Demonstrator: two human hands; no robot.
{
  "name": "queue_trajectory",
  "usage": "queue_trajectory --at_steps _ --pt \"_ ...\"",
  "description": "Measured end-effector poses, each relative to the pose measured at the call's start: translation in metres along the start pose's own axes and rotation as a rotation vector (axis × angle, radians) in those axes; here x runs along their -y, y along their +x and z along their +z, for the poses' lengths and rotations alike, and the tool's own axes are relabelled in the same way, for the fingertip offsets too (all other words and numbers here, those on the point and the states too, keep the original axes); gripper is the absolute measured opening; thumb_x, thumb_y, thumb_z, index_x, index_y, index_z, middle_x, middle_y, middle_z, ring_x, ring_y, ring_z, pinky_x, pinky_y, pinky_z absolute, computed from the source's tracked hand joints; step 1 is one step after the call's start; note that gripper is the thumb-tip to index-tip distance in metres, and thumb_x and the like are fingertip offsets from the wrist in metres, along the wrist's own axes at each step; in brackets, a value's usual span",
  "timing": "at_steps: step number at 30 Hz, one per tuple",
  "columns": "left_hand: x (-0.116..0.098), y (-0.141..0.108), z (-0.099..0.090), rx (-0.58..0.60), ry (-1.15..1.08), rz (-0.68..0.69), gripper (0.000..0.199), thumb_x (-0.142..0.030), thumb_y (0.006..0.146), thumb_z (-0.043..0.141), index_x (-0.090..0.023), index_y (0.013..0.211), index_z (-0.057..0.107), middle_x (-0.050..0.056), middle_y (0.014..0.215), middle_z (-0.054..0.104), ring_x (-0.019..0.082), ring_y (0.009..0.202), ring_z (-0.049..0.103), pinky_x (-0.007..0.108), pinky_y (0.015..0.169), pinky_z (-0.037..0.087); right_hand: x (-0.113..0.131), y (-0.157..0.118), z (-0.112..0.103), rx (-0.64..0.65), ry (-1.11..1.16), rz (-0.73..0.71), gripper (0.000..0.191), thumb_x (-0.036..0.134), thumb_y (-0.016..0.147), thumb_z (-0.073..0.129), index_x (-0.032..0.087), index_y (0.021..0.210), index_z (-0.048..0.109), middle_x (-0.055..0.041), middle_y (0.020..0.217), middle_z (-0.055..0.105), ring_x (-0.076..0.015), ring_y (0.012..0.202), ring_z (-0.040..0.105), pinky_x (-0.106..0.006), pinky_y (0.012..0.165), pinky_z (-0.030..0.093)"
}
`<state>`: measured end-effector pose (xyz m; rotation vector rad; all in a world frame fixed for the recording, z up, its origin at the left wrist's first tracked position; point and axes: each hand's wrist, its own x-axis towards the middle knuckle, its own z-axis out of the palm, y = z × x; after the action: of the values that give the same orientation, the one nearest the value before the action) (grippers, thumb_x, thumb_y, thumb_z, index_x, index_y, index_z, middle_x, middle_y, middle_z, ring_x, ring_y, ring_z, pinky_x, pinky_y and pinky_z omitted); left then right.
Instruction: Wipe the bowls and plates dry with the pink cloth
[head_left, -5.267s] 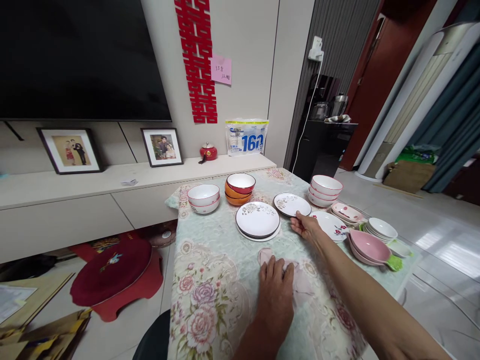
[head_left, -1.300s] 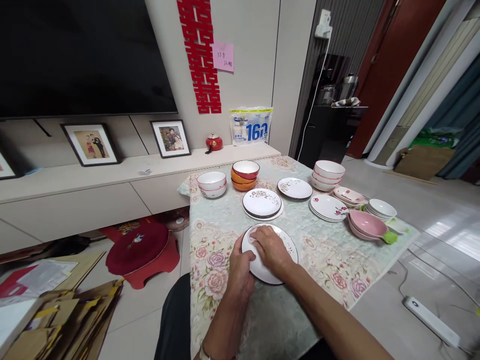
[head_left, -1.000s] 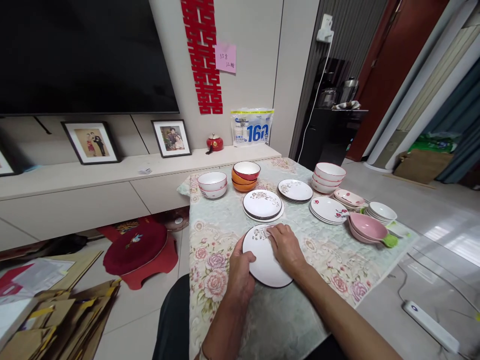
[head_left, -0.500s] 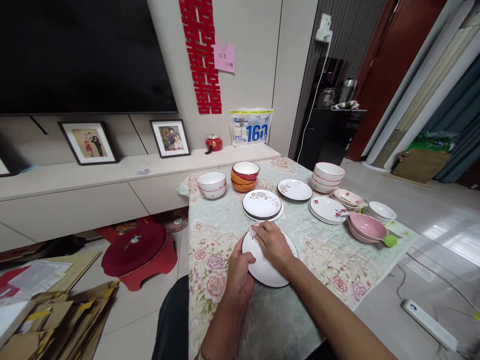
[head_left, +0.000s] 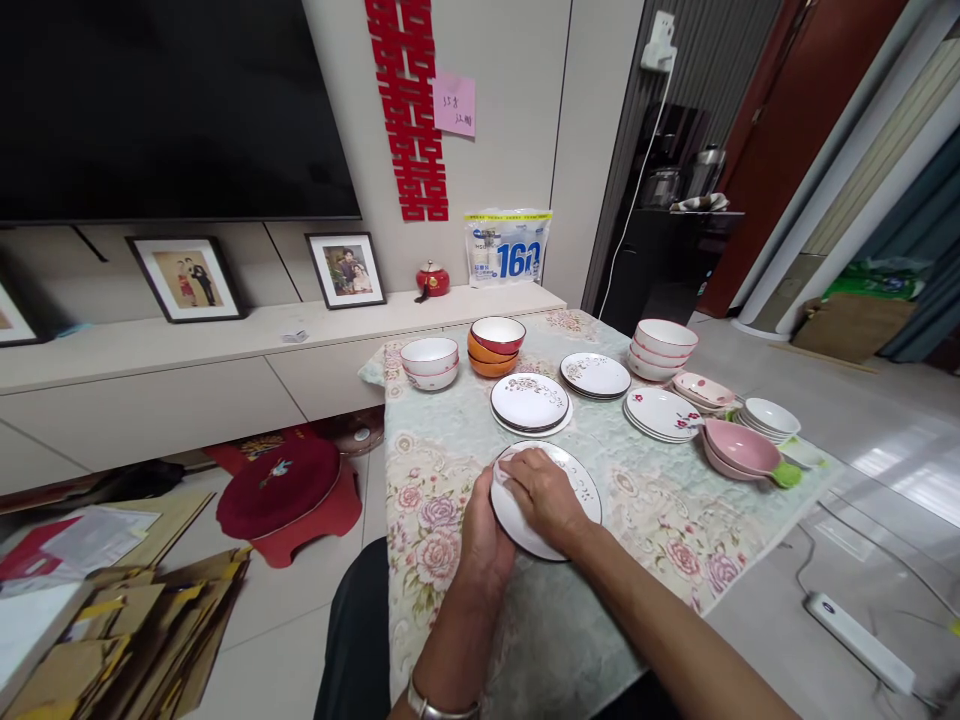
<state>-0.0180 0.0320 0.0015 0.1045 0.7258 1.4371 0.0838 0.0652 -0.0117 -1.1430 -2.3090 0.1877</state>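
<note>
A white plate point(head_left: 581, 485) with a dark rim and a small printed pattern is close to me, over the near part of the table. My left hand point(head_left: 484, 525) grips it by its left edge, fingers partly hidden beneath. On the plate's face my right hand point(head_left: 546, 492) presses a crumpled white tissue point(head_left: 508, 464), mostly covered by the fingers. Just beyond lies a stack of brown-flowered plates point(head_left: 529, 402). To its right is a similar stack of dark-rimmed plates point(head_left: 595, 375).
The flowered tablecloth point(head_left: 435, 540) also bears white bowls point(head_left: 430, 362), red and orange bowls point(head_left: 495, 346), pink-rimmed bowls point(head_left: 663, 350), square plates point(head_left: 662, 414), pink dishes point(head_left: 742, 447) and small bowls point(head_left: 769, 417). A red stool point(head_left: 300, 520) and flattened cardboard point(head_left: 142, 640) are at left. A power strip point(head_left: 862, 645) lies right.
My right hand has flattened over the plate, and more of the plate's printed pattern shows beside it. My left hand keeps its hold. The view has shifted slightly.
</note>
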Motion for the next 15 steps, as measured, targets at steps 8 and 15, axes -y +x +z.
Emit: queue_trajectory --at_steps 8,15 --pt "0.004 0.0 0.005 -0.023 -0.017 -0.004 0.033 -0.035 0.083 0.054 -0.011 0.096 0.073 0.01 0.085 0.076 0.028 0.095 0.07 0.039 0.087 0.055 -0.015 -0.032 -0.021 0.077 0.015 -0.047 0.024 0.021 0.097 0.051 0.021 0.112 0.07 -0.0093 0.104 0.068 -0.0226 0.097 0.056 -0.037 0.089 0.045" --pt "0.007 0.004 0.002 -0.082 -0.006 0.026 0.032 -0.036 0.09 0.052 -0.013 0.098 0.072 0.01 0.093 0.077 0.023 0.091 0.072 0.034 0.089 0.054 -0.006 0.007 -0.002 -0.026 -0.106 0.33 0.023 0.017 0.093 0.055 0.018 0.109 0.071 -0.0116 0.104 0.067 -0.0243 0.098 0.057 -0.034 0.087 0.045"
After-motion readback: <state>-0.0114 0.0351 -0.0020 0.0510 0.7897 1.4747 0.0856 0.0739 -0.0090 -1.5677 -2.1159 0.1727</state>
